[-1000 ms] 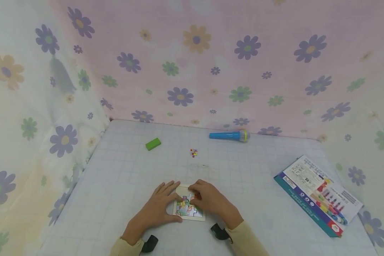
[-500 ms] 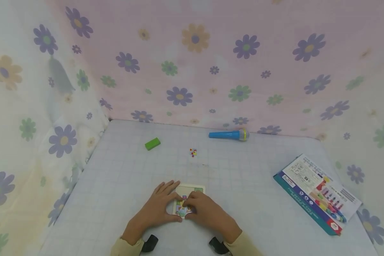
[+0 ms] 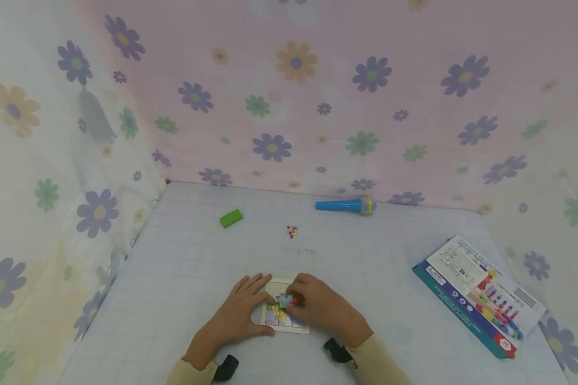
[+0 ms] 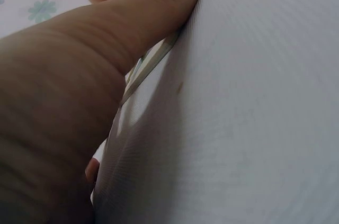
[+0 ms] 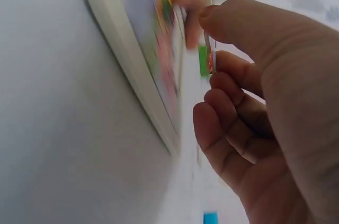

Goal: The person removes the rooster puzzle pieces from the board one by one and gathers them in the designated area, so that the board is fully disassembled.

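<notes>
A jigsaw puzzle tray with a pale frame (image 3: 296, 330) lies at the front middle of the table in the head view. Colourful pieces fill its lower part; bare board shows near the top. My left hand (image 3: 238, 315) rests at the tray's left side, fingers extended, index tip on the puzzle and thumb by the lower edge. Over the tray, my right hand (image 3: 327, 307) pinches a puzzle piece (image 3: 286, 301) between thumb and fingers. Seen edge-on in the right wrist view, that piece (image 5: 211, 60) is mostly hidden. The left wrist view shows mainly the thumb (image 4: 127, 23).
Beyond the tray lies a loose puzzle piece (image 3: 292, 231). Farther back are a green block (image 3: 231, 218) and a blue toy microphone (image 3: 344, 205). A printed box (image 3: 479, 297) lies at the right. Flowered cloth (image 3: 294, 107) hangs behind the table.
My right hand moved left and down over the puzzle, then back up and right, now with a piece lifted in its pinch. The left hand has stayed in place.
</notes>
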The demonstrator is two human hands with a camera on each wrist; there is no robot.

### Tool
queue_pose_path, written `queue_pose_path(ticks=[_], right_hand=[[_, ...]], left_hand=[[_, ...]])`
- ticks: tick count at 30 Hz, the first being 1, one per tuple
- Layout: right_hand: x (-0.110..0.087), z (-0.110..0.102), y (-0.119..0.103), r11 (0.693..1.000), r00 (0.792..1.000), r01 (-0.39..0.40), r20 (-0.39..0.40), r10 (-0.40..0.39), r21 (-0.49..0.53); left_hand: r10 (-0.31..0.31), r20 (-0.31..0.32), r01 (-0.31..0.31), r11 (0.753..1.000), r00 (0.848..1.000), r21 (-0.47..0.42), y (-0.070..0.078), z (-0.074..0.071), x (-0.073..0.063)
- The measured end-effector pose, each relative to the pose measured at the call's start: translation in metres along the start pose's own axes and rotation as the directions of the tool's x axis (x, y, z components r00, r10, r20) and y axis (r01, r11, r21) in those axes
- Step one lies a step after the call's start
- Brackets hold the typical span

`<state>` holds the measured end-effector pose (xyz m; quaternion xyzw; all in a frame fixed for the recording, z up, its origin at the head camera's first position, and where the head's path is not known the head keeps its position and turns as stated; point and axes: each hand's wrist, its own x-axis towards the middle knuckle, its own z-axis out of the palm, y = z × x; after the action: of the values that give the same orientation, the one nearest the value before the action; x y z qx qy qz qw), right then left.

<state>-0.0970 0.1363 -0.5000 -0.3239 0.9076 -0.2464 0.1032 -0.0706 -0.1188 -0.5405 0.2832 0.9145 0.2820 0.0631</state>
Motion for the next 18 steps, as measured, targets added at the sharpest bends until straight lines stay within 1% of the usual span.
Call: queue_pose_path(ticks=[4, 6, 8, 12, 15, 18], right_hand=[[0.016, -0.02, 0.03, 0.999, 0.994, -0.044, -0.104, 0.042, -0.013], [0.026, -0.03, 0.046, 0.998, 0.989, -0.066, -0.134, 0.065, -0.006], [0.035, -0.039, 0.06, 0.996, 0.985, -0.088, -0.148, 0.09, 0.02], [0.052, -0.053, 0.082, 0.99, 0.98, -0.127, -0.15, 0.134, 0.058], [0.062, -0.056, 0.098, 0.99, 0.978, -0.136, -0.154, 0.141, 0.041], [0.069, -0.056, 0.108, 0.992, 0.979, -0.127, -0.162, 0.127, 0.014]], left_hand=[[-0.025, 0.01, 0.025, 1.0, 1.0, 0.009, 0.001, 0.002, 0.0], [-0.031, 0.012, 0.031, 0.999, 0.999, 0.016, 0.001, 0.002, 0.0], [-0.034, 0.013, 0.034, 0.999, 0.999, 0.014, 0.001, 0.002, 0.0], [-0.039, 0.02, 0.038, 0.999, 0.999, 0.009, 0.002, 0.001, 0.0], [-0.042, 0.02, 0.042, 0.999, 0.999, 0.003, 0.003, 0.0, 0.0], [-0.044, 0.017, 0.044, 0.999, 0.999, 0.004, 0.004, -0.001, 0.0]])
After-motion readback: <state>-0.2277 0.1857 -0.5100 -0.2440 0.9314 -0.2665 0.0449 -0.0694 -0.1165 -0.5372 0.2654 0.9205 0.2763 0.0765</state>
